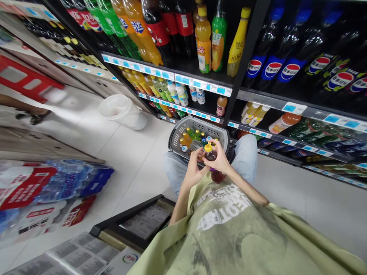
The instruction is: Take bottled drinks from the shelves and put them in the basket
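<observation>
I hold a small bottle of dark red drink point(211, 154) with a yellow cap in front of my chest. My right hand point(221, 159) is wrapped round its upper part. My left hand point(194, 168) is closed against its left side, lower down. Just beyond the hands a grey plastic shopping basket point(220, 131) rests by my knees, with several small bottles in it, orange, green and blue capped.
Dark shelving full of soft drink bottles point(206, 38) rises ahead and to the right, price tags along each edge. A white bucket point(122, 110) stands on the tiled floor to the left. Shrink-wrapped water packs point(57, 183) lie at lower left. Someone's sandalled foot point(36, 116) is at far left.
</observation>
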`<state>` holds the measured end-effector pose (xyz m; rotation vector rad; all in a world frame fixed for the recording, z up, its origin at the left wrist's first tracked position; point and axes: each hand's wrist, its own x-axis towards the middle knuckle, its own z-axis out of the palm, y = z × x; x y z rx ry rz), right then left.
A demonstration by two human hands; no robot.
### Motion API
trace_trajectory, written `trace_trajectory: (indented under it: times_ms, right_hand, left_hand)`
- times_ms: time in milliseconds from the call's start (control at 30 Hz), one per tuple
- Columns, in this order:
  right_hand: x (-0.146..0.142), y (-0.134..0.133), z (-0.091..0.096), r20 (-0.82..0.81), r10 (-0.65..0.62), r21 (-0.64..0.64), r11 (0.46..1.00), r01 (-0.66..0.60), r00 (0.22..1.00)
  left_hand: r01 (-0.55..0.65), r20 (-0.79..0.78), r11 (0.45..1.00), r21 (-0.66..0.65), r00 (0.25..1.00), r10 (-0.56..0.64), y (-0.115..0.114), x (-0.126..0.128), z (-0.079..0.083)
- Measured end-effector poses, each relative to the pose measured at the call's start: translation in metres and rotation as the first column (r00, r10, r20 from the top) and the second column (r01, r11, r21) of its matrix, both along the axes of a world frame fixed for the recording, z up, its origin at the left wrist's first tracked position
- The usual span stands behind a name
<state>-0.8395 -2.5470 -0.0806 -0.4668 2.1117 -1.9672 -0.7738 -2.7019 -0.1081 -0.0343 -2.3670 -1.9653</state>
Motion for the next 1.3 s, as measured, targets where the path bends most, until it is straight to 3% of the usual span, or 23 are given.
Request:
trace_trajectory:
  times_ms: [100,200,367,467,600,733,800,867,933,1000,1067,1167,1300]
  right_hand:
    - [0.003,-0.003,-0.008,-0.047,0.066,0.126,0.990,-0.060,0.997]
    - [0.003,-0.004,-0.015,-0.065,0.149,0.213,0.968,-0.133,0.987]
    - [0.006,-0.005,-0.031,-0.082,0.274,0.312,0.920,-0.237,0.958]
    - [0.009,-0.006,-0.042,-0.076,0.338,0.350,0.890,-0.292,0.938]
    - [0.009,-0.006,-0.044,-0.023,0.368,0.327,0.881,-0.341,0.929]
    - [-0.003,0.012,-0.036,0.059,0.289,0.190,0.936,-0.295,0.955]
    - [-0.011,0.037,-0.037,0.072,0.139,0.153,0.977,-0.148,0.988]
    - [-0.019,0.074,-0.046,0.039,-0.042,0.191,0.981,0.034,0.998]
    - [-0.023,0.117,-0.064,-0.076,-0.168,0.335,0.924,0.184,0.983]
    - [-0.021,0.159,-0.087,-0.226,-0.189,0.501,0.819,0.281,0.955]
    - [-0.017,0.188,-0.111,-0.352,-0.191,0.543,0.755,0.367,0.916]
    - [-0.010,0.206,-0.136,-0.489,-0.194,0.512,0.725,0.460,0.851]
    - [-0.010,0.201,-0.142,-0.552,-0.200,0.488,0.710,0.508,0.809]
  left_hand:
    - [0.081,-0.033,0.970,-0.228,0.995,-0.091,-0.016,0.003,0.009]
    - [0.126,-0.027,0.948,-0.294,0.990,-0.140,-0.023,0.008,0.008]
    - [-0.073,0.086,0.953,-0.293,0.991,0.102,-0.020,0.008,0.005]
    - [-0.019,0.138,0.946,-0.325,0.988,0.068,-0.018,0.004,0.008]
    - [0.002,0.141,0.929,-0.369,0.989,0.054,-0.015,-0.003,0.011]
    - [-0.073,0.127,0.908,-0.412,0.982,0.136,-0.010,-0.015,0.001]
    - [-0.108,0.122,0.887,-0.449,0.976,0.181,-0.011,-0.025,-0.010]
    - [-0.139,0.116,0.857,-0.497,0.968,0.225,-0.016,-0.037,-0.026]
    - [-0.164,0.114,0.820,-0.549,0.957,0.267,-0.024,-0.052,-0.046]
    - [-0.177,0.120,0.782,-0.598,0.944,0.306,-0.034,-0.069,-0.068]
    - [-0.177,0.126,0.749,-0.638,0.936,0.329,-0.043,-0.086,-0.091]
    - [-0.160,0.133,0.716,-0.679,0.933,0.335,-0.055,-0.110,-0.126]
    - [-0.098,0.176,0.701,-0.707,0.935,0.308,-0.064,-0.136,-0.172]
